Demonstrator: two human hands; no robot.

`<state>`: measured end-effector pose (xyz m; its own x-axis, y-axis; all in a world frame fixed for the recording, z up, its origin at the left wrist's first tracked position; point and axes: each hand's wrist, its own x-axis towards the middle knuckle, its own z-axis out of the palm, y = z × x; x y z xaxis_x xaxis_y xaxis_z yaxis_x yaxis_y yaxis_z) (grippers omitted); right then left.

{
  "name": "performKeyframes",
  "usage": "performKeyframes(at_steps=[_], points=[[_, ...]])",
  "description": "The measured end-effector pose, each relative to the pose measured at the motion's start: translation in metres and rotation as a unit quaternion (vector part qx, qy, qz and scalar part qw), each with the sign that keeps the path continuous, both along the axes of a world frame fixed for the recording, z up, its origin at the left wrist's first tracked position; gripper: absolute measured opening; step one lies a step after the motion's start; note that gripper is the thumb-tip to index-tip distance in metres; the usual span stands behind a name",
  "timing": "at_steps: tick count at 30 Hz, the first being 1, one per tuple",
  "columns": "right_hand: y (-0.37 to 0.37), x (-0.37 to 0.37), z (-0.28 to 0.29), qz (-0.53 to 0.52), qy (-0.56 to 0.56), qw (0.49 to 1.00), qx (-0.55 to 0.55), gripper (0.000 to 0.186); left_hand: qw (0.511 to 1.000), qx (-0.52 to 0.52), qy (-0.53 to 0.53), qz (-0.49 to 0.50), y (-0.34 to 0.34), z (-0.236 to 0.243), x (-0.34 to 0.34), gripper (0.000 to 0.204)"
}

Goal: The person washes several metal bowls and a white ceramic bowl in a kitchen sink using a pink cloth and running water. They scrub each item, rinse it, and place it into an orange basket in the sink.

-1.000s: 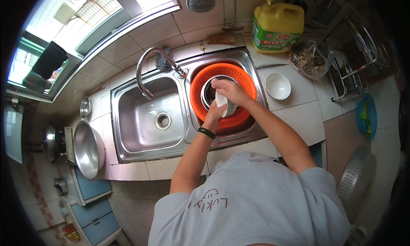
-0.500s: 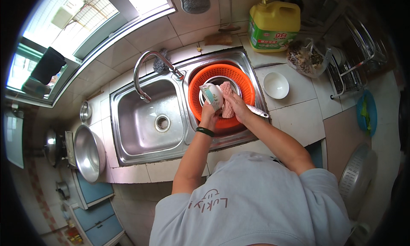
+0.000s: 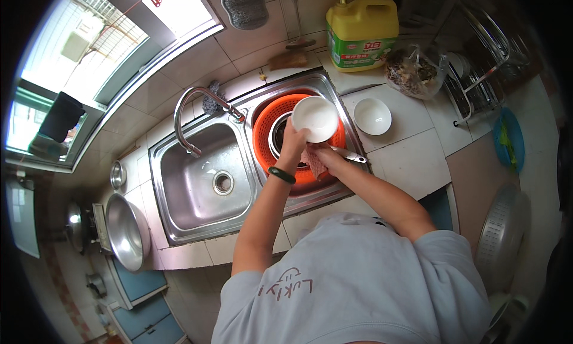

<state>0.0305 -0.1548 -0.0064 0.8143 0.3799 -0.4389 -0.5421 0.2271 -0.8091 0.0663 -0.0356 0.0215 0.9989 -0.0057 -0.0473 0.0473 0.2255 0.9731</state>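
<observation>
My left hand (image 3: pixel 292 144) grips a bowl (image 3: pixel 315 118) by its edge, its white inside turned up. The bowl is above the orange plastic basket (image 3: pixel 260 142) in the right sink basin. Just below it, my right hand (image 3: pixel 327 157) is closed on a pink cloth (image 3: pixel 313 164), which hangs over the basket; some of its fingers are hidden under the bowl. Inside the basket sits a round metal vessel (image 3: pixel 273 142), partly covered by the bowl and my hand. A pale handle (image 3: pixel 350 155) sticks out past the basket's right side.
The left basin (image 3: pixel 197 207) lies under a curved faucet (image 3: pixel 181 120). Right of the sink stand a white bowl (image 3: pixel 372 116), a yellow detergent jug (image 3: pixel 362 36), a bag of food (image 3: pixel 415 75) and a metal rack (image 3: pixel 465 108). A large metal basin (image 3: pixel 126 232) leans at the left.
The bowl has been lifted slightly and turned, from its patterned outside showing to its white inside facing up. My right hand and the cloth have moved lower, off the bowl's outside. The view shifted slightly.
</observation>
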Motion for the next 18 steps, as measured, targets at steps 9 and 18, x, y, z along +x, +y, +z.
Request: performKeyframes(at_steps=[9,18], points=[[-0.014,-0.002,-0.006,0.008,-0.056,0.994,-0.091,0.024,0.961,0.263,0.032,-0.078,-0.102,0.026,0.061,0.033],[-0.03,-0.002,0.0,0.008,-0.014,0.997,-0.075,0.026,0.898,0.427,-0.052,-0.09,-0.131,0.036,0.066,0.032]])
